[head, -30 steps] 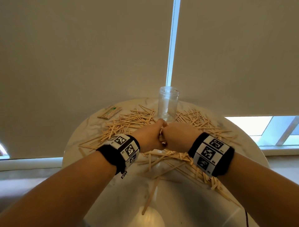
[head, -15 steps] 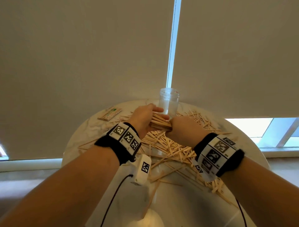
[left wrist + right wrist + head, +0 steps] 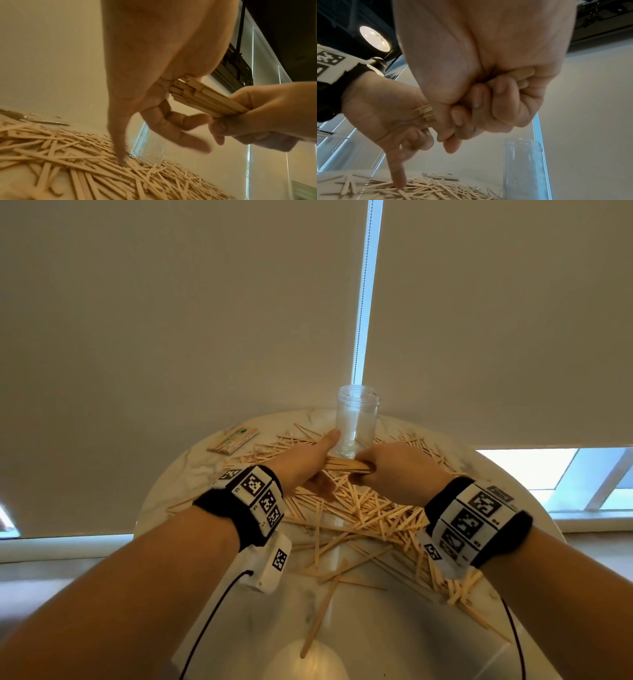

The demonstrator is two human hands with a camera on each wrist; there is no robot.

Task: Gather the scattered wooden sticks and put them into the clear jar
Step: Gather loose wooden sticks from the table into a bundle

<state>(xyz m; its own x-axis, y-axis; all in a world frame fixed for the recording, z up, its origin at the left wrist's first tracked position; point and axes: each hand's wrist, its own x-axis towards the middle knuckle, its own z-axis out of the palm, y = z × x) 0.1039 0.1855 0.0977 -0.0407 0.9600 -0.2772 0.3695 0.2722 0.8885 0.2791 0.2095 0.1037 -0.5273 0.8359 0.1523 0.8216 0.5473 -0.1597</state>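
Note:
My right hand (image 3: 387,470) grips one end of a bundle of wooden sticks (image 3: 346,464) and holds it level just in front of the clear jar's base. The left hand (image 3: 308,463) presses its palm against the bundle's other end; its fingers (image 3: 180,138) are spread loosely and its thumb points toward the jar. The clear jar (image 3: 358,422) stands upright and open at the back of the table, with no sticks visible inside. Many loose sticks (image 3: 359,518) lie scattered beneath and around both hands. The right wrist view shows the fist (image 3: 488,94) wrapped around the bundle (image 3: 428,115).
The round marble table (image 3: 376,628) backs onto a drawn beige blind. A flat packet of sticks (image 3: 233,440) lies at the back left. One long stick (image 3: 318,621) reaches toward the front edge. A window strip shows at the right.
Both hands rose from the pile with a gathered bundle and moved toward the jar. The left hand's fingers have come off the bundle, leaving its palm against the end.

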